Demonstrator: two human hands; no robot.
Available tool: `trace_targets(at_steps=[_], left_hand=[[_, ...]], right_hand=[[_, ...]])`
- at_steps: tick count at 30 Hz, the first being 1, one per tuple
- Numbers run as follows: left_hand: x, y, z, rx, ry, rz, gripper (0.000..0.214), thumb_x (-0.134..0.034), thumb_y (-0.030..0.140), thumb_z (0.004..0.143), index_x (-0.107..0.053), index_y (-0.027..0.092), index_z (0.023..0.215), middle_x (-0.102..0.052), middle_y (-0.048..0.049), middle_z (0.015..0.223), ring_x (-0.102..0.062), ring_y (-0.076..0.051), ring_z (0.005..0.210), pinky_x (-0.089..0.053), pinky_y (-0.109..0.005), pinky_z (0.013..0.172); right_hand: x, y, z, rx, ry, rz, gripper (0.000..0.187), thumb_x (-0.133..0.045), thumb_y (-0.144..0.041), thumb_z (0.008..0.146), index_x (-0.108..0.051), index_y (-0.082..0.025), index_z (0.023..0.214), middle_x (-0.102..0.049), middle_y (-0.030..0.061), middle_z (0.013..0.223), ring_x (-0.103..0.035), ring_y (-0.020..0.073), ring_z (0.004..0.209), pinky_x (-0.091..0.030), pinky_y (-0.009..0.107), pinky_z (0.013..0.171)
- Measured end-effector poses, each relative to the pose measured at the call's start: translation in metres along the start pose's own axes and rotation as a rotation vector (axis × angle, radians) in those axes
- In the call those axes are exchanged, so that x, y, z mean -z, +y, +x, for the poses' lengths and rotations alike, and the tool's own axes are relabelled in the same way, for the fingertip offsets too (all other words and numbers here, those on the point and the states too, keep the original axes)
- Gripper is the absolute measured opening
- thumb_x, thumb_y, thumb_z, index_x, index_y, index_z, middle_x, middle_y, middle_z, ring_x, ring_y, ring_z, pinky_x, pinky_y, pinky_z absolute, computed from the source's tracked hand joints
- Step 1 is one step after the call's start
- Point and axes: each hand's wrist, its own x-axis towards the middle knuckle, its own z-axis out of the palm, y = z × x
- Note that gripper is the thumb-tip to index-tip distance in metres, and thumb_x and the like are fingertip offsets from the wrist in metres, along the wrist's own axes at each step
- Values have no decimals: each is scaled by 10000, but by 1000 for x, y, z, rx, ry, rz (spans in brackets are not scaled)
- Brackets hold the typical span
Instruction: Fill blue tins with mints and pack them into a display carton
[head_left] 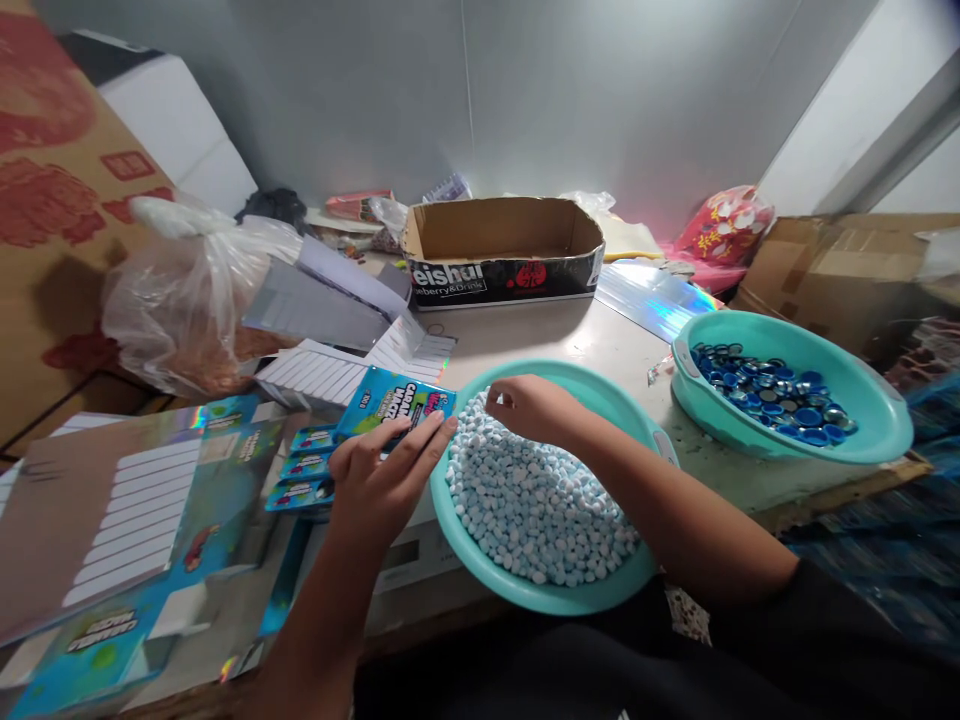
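Note:
My left hand (386, 472) holds a small blue printed packet (394, 400) at the left rim of a teal bowl (525, 592). The bowl is heaped with small pale blue-white candy pieces (536, 505). My right hand (529, 408) hovers over the far side of the heap with its fingers pinched together; what they pinch is too small to make out. More of the same blue packets (304, 480) lie stacked just left of my left hand.
A second teal bowl (877, 420) with dark blue round discs (776, 393) stands at the right. An open cardboard tray (502, 245) sits at the back. A clear plastic bag (187, 300) and flat printed cartons (120, 520) lie at the left. A brown box (832, 265) stands far right.

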Motion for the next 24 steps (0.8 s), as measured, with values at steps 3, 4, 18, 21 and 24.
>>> trace_targets(at_steps=[3, 4, 18, 21, 24], left_hand=[[-1, 0, 0, 7, -3, 0, 590, -701, 136, 855, -541, 262, 1409, -703, 35, 1262, -569, -244, 1083, -409, -389, 906], [-1, 0, 0, 14, 2, -2, 580, -705, 136, 852, -553, 257, 1398, -709, 29, 1250, -573, -246, 1074, -413, -390, 900], [12, 12, -4, 415, 31, -283, 516, -709, 82, 792, -621, 214, 1282, -706, -93, 1149, -622, -284, 1039, -484, -462, 952], [15, 16, -19, 591, 109, -265, 547, -771, 169, 782, -591, 169, 1297, -690, -126, 1137, -655, -268, 1038, -522, -427, 953], [15, 20, -32, 728, 140, -221, 459, -807, 244, 762, -617, 148, 1169, -687, -130, 1090, -669, -268, 1036, -549, -413, 931]], right_hand=[[-1, 0, 0, 15, -36, -40, 232, -531, -320, 898, -737, -230, 955, -738, 48, 892, -585, 168, 707, -295, 274, 566], [-2, 1, 0, 20, -47, -50, 234, -533, -326, 900, -739, -237, 964, -740, 47, 897, -594, 173, 720, -300, 275, 569], [-4, 6, -2, 59, -221, -81, 298, -566, -394, 910, -708, -222, 1107, -731, 77, 984, -624, 203, 788, -336, 280, 590], [1, 3, -5, 91, -285, -41, 348, -587, -423, 906, -683, -213, 1166, -721, 90, 992, -616, 204, 779, -350, 285, 601], [4, 1, -6, 125, -333, 0, 345, -629, -414, 881, -682, -207, 1151, -711, 84, 978, -611, 206, 782, -363, 293, 610]])
